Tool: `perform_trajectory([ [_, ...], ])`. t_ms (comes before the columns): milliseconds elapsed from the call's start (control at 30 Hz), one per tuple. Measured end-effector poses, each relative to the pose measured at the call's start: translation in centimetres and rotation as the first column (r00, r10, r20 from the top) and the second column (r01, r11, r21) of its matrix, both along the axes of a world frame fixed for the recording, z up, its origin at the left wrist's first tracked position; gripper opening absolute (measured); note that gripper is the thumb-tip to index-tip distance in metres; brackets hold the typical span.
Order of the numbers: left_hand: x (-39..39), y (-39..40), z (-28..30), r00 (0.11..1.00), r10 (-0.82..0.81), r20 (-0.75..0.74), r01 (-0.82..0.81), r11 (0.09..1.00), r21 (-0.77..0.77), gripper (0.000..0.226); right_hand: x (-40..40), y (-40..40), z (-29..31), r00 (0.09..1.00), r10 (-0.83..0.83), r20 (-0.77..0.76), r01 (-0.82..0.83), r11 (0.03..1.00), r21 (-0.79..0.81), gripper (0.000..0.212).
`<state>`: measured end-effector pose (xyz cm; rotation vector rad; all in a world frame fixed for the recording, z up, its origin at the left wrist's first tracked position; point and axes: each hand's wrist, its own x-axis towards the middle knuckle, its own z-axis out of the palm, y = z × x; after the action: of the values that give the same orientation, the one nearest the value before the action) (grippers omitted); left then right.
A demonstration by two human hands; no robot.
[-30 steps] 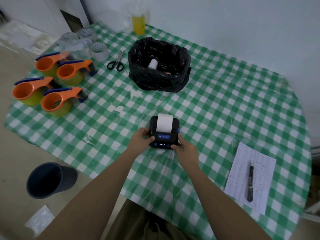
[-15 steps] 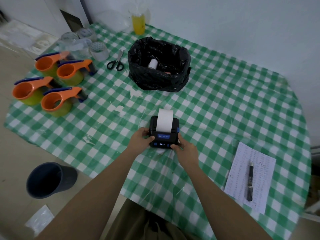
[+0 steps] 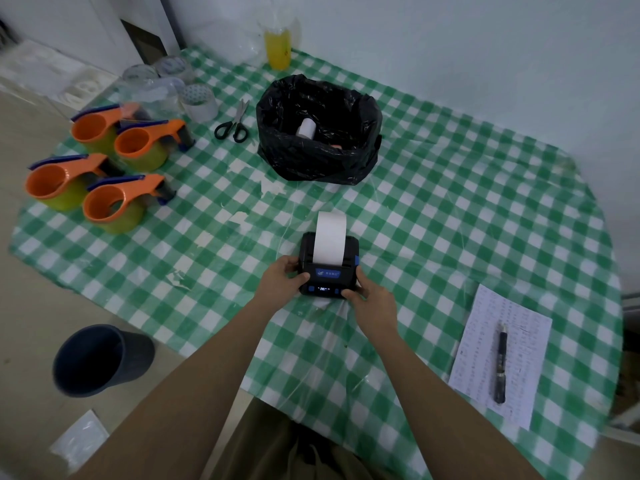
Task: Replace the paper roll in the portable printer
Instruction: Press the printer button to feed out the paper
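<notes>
The table (image 3: 450, 209) carries a green-and-white checked cloth under a clear plastic sheet. The printer (image 3: 327, 268) sits on it near the front edge, roughly centred, with its display panel toward the person. A strip of white paper (image 3: 330, 237) stands out of the printer's slot and curls away toward the far side.

The left hand (image 3: 282, 280) grips the printer's left side: fingers curled narrowly around the casing, thumb lying on the top front corner. The right hand (image 3: 372, 299) grips the right front corner in the same manner, fingers wrapped close against the casing, thumb by the display panel. Both forearms reach forward from the lower edge of the view and converge on the printer; the wrists are low, close to the table.

Beyond the printer stands a black bag (image 3: 318, 133), open at the top, with a white paper roll (image 3: 306, 128) inside. Nothing lies between the bag and the printer. At far left are four orange tape dispensers (image 3: 104, 168) in a group, with clear tape rolls (image 3: 197, 102) behind them and scissors (image 3: 233, 124) beside the bag. A yellow bottle (image 3: 277, 46) stands at the far edge. At right lies a printed sheet (image 3: 498, 355) with a pen (image 3: 500, 367) on top, well apart from the hands. A dark bin (image 3: 100, 360) stands on the floor at left.
</notes>
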<state>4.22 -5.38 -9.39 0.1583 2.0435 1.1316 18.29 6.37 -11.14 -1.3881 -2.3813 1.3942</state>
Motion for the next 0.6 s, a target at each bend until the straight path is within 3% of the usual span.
perform_trajectory([
  [600,-0.16,-0.05,-0.49,1.000,0.000,0.000,0.000,1.000,-0.005,0.036,-0.03,-0.07,0.41,1.000,0.009,0.016,-0.009,1.000,-0.011,0.058],
])
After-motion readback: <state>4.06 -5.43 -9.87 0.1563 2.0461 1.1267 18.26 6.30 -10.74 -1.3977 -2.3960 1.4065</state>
